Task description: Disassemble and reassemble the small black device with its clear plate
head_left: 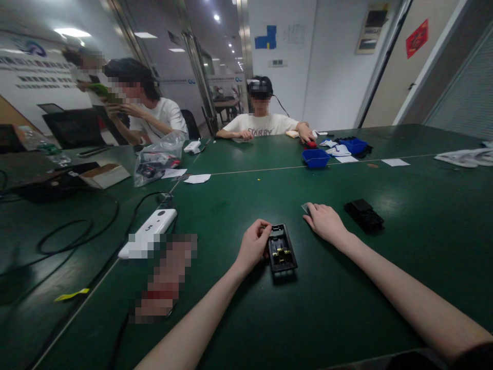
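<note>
My left hand is closed on the upper left edge of a black plastic housing, a rectangular open-topped shell with gold-coloured metal parts inside. Its near end appears raised slightly above the green table. Further right, my right hand rests low at the tabletop, its fingertips on a small clear flat piece, partly hidden under them. To the right of that hand lies another black plastic part, blocky and untouched.
Left of my hands lie a white power bank, a blurred-out flat object and black cables. Across the table are a plastic bag, blue trays and a seated person. Two more people are at the left.
</note>
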Action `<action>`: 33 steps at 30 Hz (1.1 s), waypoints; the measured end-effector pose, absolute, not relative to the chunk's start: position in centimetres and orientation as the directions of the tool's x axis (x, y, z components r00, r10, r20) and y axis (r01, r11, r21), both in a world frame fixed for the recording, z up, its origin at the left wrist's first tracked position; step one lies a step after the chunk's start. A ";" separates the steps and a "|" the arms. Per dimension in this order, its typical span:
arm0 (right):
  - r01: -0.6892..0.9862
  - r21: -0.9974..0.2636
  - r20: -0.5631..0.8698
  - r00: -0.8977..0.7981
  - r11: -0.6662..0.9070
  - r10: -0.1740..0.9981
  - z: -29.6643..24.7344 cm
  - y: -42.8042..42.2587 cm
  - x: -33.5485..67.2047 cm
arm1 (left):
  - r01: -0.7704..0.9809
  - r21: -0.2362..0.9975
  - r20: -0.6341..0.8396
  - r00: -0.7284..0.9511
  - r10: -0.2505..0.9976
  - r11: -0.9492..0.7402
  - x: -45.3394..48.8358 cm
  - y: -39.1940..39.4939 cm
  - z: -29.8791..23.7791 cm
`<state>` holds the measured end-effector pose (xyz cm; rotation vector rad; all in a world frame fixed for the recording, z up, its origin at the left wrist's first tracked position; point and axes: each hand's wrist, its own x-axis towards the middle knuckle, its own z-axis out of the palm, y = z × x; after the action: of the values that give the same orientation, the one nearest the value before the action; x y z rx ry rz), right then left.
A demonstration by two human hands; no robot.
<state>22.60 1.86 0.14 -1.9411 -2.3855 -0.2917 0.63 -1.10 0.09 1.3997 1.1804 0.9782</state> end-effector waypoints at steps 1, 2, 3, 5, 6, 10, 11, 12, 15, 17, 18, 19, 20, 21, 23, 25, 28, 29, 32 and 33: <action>0.970 0.122 0.146 -0.225 0.208 0.963 0.2 1.9 22.6 | 0.157 0.988 -0.025 0.188 0.982 -0.005 0.6 -1.1 0.0; 0.966 0.134 0.136 -0.241 0.223 0.961 0.3 1.8 22.5 | 0.157 0.988 -0.023 0.187 0.982 -0.007 0.6 -1.0 -0.1; 0.960 0.146 0.127 -0.258 0.239 0.958 0.4 1.8 22.4 | 0.157 0.988 -0.020 0.188 0.982 -0.010 0.6 -1.0 -0.1; 0.949 0.159 0.109 -0.292 0.274 0.950 0.8 1.5 21.9 | 0.156 0.988 -0.016 0.192 0.981 -0.015 0.6 -0.9 -0.2; 0.945 0.162 0.101 -0.304 0.286 0.947 1.0 1.4 21.7 | 0.157 0.987 -0.014 0.192 0.981 -0.016 0.6 -0.9 -0.2; 0.954 0.128 0.066 -0.281 0.272 0.957 1.9 0.8 20.8 | 0.171 0.985 -0.010 0.193 0.981 -0.023 0.6 -0.9 -0.1; 0.959 0.100 0.060 -0.272 0.266 0.960 2.1 0.7 20.7 | 0.171 0.985 -0.011 0.194 0.981 -0.023 0.6 -0.9 -0.1; 0.962 0.058 0.059 -0.271 0.268 0.961 2.2 0.6 20.7 | 0.169 0.985 -0.012 0.196 0.981 -0.022 0.6 -0.9 -0.1; 0.930 -0.187 0.077 -0.307 0.316 0.949 2.4 0.3 20.6 | 0.167 0.986 -0.016 0.204 0.979 -0.019 0.5 -0.9 -0.2; 0.839 -0.442 0.065 -0.323 0.318 0.944 2.5 0.3 20.4 | 0.169 0.986 -0.018 0.210 0.977 -0.018 0.5 -0.8 -0.3; 0.767 -0.574 0.053 -0.314 0.286 0.948 2.5 0.3 20.3 | 0.169 0.986 -0.019 0.212 0.977 -0.017 0.5 -0.8 -0.3; 0.679 -0.695 0.041 -0.290 0.236 0.956 2.6 0.4 20.2 | 0.169 0.985 -0.019 0.215 0.976 -0.018 0.5 -0.8 -0.3; 0.576 -0.798 0.031 -0.256 0.178 0.966 2.6 0.4 20.0 | 0.172 0.985 -0.018 0.215 0.976 -0.020 0.5 -0.8 -0.3; 0.461 -0.878 0.023 -0.218 0.124 0.976 2.7 0.3 19.8 | 0.176 0.984 -0.015 0.214 0.977 -0.023 0.5 -0.8 -0.3; 0.226 -0.973 0.011 -0.179 0.051 0.984 2.8 0.1 19.4 | 0.184 0.983 -0.008 0.209 0.978 -0.032 0.6 -0.8 -0.2; 0.040 -0.999 0.011 -0.229 0.020 0.973 2.8 -0.2 18.9 | 0.182 0.983 -0.001 0.205 0.979 -0.038 0.6 -0.9 -0.1; -0.092 -0.996 0.041 -0.352 0.009 0.935 2.5 -0.9 18.1 | 0.166 0.986 -0.001 0.212 0.977 -0.035 0.6 -0.9 -0.2; -0.109 -0.994 0.054 -0.383 0.014 0.922 2.4 -1.1 17.8 | 0.164 0.986 -0.003 0.215 0.977 -0.033 0.6 -0.8 -0.3; -0.115 -0.993 0.073 -0.448 0.024 0.891 2.0 -1.4 17.4 | 0.164 0.986 -0.004 0.226 0.974 -0.034 0.5 -0.8 -0.5; -0.110 -0.994 0.070 -0.459 0.021 0.886 1.9 -1.4 17.3 | 0.166 0.985 -0.002 0.227 0.974 -0.037 0.5 -0.8 -0.6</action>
<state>17.28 -1.39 1.90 -0.8309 -1.4905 1.5596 0.51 -0.76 -0.56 1.4447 1.1482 0.9649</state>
